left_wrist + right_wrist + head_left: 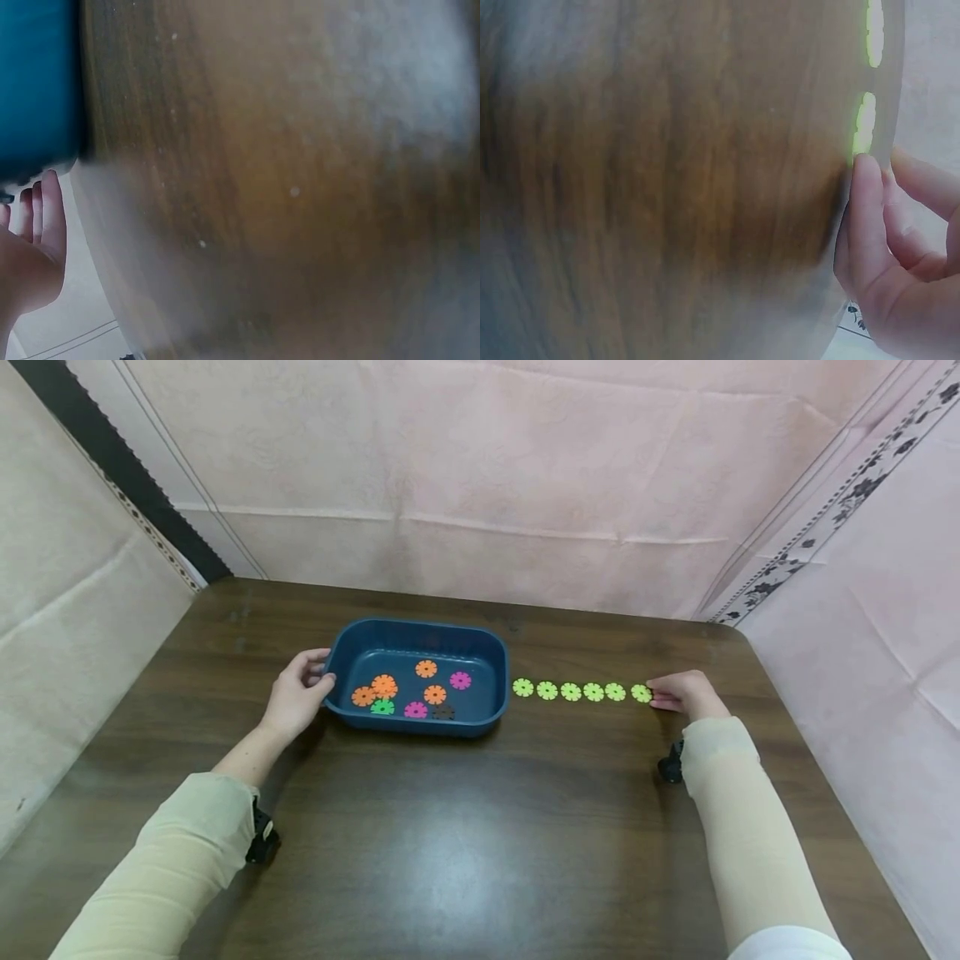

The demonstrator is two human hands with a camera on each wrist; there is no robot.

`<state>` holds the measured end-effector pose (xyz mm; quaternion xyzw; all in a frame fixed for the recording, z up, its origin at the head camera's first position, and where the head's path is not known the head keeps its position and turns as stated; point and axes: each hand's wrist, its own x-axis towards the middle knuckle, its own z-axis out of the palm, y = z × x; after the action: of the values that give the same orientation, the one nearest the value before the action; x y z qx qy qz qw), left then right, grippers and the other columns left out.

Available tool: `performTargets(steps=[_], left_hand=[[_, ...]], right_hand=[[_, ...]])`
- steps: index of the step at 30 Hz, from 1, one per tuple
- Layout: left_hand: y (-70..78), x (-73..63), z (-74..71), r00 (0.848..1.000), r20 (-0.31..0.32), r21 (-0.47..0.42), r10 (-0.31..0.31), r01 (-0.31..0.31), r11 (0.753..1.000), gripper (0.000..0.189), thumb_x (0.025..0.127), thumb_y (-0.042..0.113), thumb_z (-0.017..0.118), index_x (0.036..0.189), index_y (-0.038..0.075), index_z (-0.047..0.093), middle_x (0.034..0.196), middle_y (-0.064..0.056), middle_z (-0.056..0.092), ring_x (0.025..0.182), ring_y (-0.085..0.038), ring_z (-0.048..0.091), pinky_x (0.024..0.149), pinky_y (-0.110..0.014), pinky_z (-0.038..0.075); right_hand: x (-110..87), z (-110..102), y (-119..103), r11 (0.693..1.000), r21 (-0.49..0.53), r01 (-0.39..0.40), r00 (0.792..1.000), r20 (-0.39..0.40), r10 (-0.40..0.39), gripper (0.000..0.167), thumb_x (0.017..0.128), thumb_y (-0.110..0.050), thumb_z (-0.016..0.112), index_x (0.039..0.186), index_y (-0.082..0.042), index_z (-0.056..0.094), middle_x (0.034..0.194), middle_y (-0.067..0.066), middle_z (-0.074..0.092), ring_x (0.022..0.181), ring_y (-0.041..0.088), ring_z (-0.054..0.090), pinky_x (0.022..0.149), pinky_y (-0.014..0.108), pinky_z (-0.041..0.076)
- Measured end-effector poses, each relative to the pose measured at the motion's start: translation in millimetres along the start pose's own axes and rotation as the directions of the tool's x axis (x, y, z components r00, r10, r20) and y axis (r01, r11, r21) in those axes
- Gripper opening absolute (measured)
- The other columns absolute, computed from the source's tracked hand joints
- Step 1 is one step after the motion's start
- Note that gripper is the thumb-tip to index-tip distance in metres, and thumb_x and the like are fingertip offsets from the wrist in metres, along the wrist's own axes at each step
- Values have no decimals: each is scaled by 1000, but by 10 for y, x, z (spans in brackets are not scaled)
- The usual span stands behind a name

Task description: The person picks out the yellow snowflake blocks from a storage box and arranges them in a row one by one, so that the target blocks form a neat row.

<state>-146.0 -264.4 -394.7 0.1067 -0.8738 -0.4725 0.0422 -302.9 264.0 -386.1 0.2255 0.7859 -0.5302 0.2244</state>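
Note:
A blue plastic tray (416,727) sits on the table, its left end held by my left hand (294,697), the thumb at the rim and the other fingers bent along the outside. Part of that hand (34,255) shows beside the tray's wall (37,82) in the left wrist view. Right of the tray runs a straight row of several yellow-green flower-shaped discs (571,692). At its far right end my right hand (686,692) pinches the edge of the last flower disc (641,693), which shows nearly edge-on (865,120) in the right wrist view.
Inside the tray lie orange flower discs (426,669), two pink ones (461,680), a green one (382,707) and a dark brown one (443,712). The brown wooden table (480,827) ends at pale cloth (480,485) hung behind and at both sides.

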Motion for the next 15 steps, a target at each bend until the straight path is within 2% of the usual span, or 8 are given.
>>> performTargets(steps=[2, 4, 7, 9, 12, 15], left_hand=[[-9, 15, -10, 1000, -3, 8, 8, -8, 1000, 44, 98, 20, 45, 139, 6, 38, 124, -22, 52, 105, -28, 50, 65, -14, 45], [-16, 33, -24, 1000, -8, 18, 16, -16, 1000, 45, 97, 21, 46, 139, 6, 39, 125, -23, 52, 106, -29, 50, 69, -18, 46], [-15, 59, -48, 999, -25, 20, 21, -21, 1000, 46, 97, 25, 47, 138, 5, 40, 126, -23, 51, 110, -33, 49, 82, -32, 48], [4, 76, -66, 999, -36, 27, 32, -31, 999, 48, 97, 28, 47, 138, 4, 39, 128, -23, 49, 114, -36, 47, 91, -44, 45], [76, 112, -90, 996, -48, 56, 71, -68, 996, 52, 97, 34, 46, 139, 4, 39, 134, -23, 45, 123, -39, 42, 101, -54, 37], [218, 162, -105, 989, -46, 114, 137, -131, 985, 55, 97, 38, 46, 139, 5, 38, 139, -21, 42, 128, -39, 35, 103, -58, 31]], right_hand=[[0, 3, -16, 1000, -16, 8, 1000, -23, -8, 6, 90, -7, 59, 91, -4, 54, 63, -2, 58, 58, 6, 59, 66, 22, 55], [-3, 4, -45, 999, -33, 27, 999, -35, -28, 13, 90, -9, 59, 100, -1, 54, 65, -2, 57, 60, 6, 60, 68, 22, 56], [-32, 12, -111, 994, -77, 81, 995, -53, -86, 34, 91, -11, 58, 120, 6, 49, 70, -1, 57, 62, 6, 61, 70, 23, 55], [-70, 22, -160, 984, -109, 140, 989, -43, -145, 46, 92, -12, 56, 130, 11, 42, 78, 2, 58, 65, 6, 60, 72, 23, 55], [-166, 50, -246, 960, -166, 224, 972, -30, -232, 55, 94, -18, 54, 135, 14, 36, 89, 6, 56, 65, 4, 58, 73, 23, 55], [-285, 94, -344, 922, -236, 306, 946, -36, -323, 57, 95, -27, 52, 134, 13, 38, 93, 8, 55, 64, 1, 57, 74, 24, 55]])
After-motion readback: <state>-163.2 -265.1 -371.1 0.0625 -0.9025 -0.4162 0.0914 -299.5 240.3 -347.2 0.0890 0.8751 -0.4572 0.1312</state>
